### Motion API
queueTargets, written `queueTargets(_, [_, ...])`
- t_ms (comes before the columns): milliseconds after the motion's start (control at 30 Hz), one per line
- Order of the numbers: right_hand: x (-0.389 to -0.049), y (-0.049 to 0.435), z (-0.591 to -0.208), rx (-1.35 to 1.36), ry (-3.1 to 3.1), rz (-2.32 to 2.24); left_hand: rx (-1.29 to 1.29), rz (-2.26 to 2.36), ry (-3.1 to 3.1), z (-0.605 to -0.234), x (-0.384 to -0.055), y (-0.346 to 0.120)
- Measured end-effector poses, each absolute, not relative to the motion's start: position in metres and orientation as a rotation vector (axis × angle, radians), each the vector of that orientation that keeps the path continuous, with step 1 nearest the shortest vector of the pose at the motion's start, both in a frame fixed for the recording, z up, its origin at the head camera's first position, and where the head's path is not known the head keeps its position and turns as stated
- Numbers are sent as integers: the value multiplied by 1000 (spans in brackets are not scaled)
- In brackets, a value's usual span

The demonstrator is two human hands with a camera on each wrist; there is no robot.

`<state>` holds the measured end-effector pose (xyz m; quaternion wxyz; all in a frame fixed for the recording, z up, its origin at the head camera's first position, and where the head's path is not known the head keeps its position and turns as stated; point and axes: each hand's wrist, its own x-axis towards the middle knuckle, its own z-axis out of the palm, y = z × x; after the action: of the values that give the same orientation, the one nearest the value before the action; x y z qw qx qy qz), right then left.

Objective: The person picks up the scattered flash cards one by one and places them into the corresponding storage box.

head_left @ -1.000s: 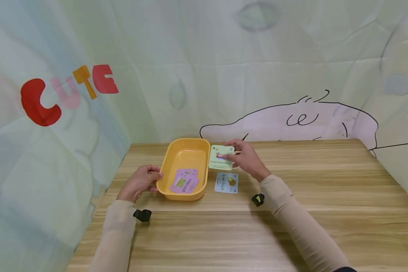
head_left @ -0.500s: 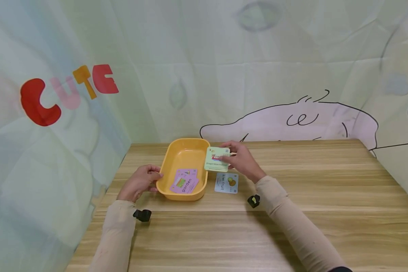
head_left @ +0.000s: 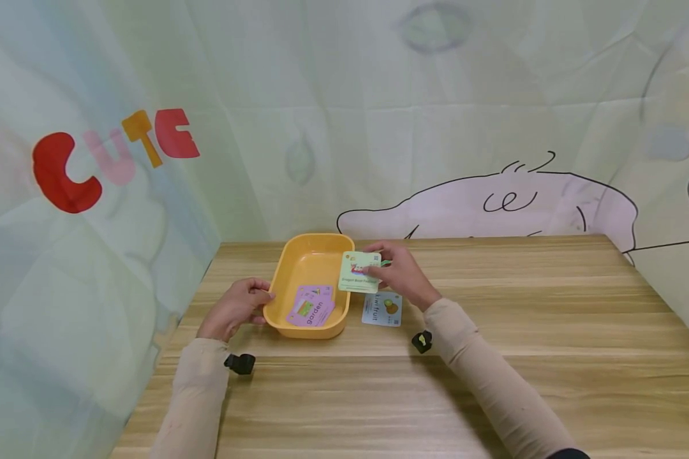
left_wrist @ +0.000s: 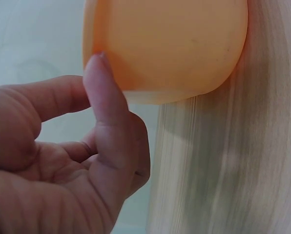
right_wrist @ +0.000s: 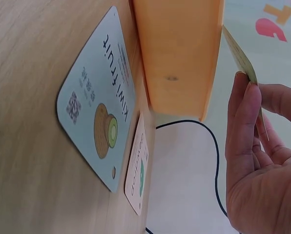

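My left hand (head_left: 238, 307) pinches the left rim of a yellow plastic tray (head_left: 275, 287); in the left wrist view its fingers (left_wrist: 106, 97) meet the tray wall (left_wrist: 170, 53). Several purple cards (head_left: 312, 306), the top one reading "garden", lie inside the tray near its front end. My right hand (head_left: 403, 274) pinches a pale green picture card (head_left: 353, 280) between thumb and fingers, over the tray's right rim. Below that hand, a light blue "kiwi fruit" card (head_left: 383, 309) lies on the table. Beyond it, the right wrist view shows a pale "dewdrop" card (right_wrist: 137, 168).
The wood-grain table (head_left: 344, 408) reaches back to a pale printed curtain (head_left: 298, 127). Small black devices sit at the left wrist (head_left: 241, 363) and the right wrist (head_left: 422, 342).
My right hand has carried the green card left and slightly toward me, from beside the tray to over its right rim. The left hand and tray have stayed put.
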<state>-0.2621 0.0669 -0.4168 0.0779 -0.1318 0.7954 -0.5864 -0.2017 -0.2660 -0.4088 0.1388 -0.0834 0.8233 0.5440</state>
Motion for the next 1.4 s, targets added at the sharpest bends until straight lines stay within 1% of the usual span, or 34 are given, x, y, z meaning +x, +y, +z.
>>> queueTargets(433, [-261,58,-419,-361,2393,-1724,-252,1558,2380,-411,-203,-268])
queueTargets(1400, [-259,42,-416,-404,2395,-1690,-256,1554,2395,-409,-203,-268])
